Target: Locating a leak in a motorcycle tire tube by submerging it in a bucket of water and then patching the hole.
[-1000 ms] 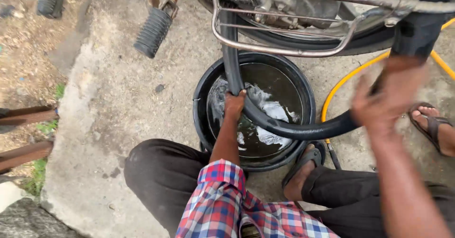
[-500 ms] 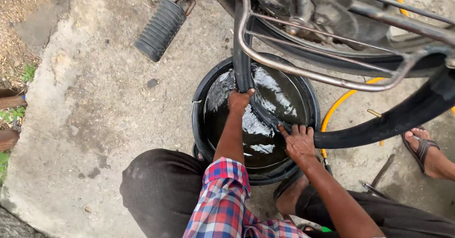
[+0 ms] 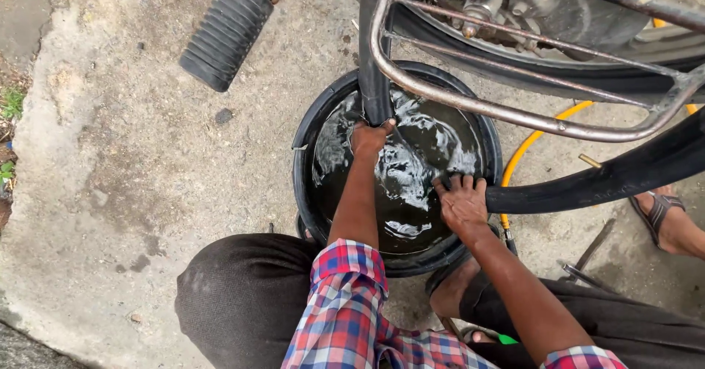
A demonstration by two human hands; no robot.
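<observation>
My left hand [image 3: 369, 135] grips the one black tube [image 3: 602, 178] at the far side of the single water tub [image 3: 308, 171]. My right hand [image 3: 461, 200] presses it flat-fingered at the tub's right rim. One footpeg [image 3: 226, 31] lies far left.

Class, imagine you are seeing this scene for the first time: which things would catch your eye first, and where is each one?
At the centre, a round black tub of dark, rippling water sits on the concrete. Both hands press a black rubber inner tube into it: the left hand grips the tube at the far side of the tub, and the right hand lies flat near its right rim. Above hangs a motorcycle's rusty metal frame, its ribbed footpeg upper left.
</observation>
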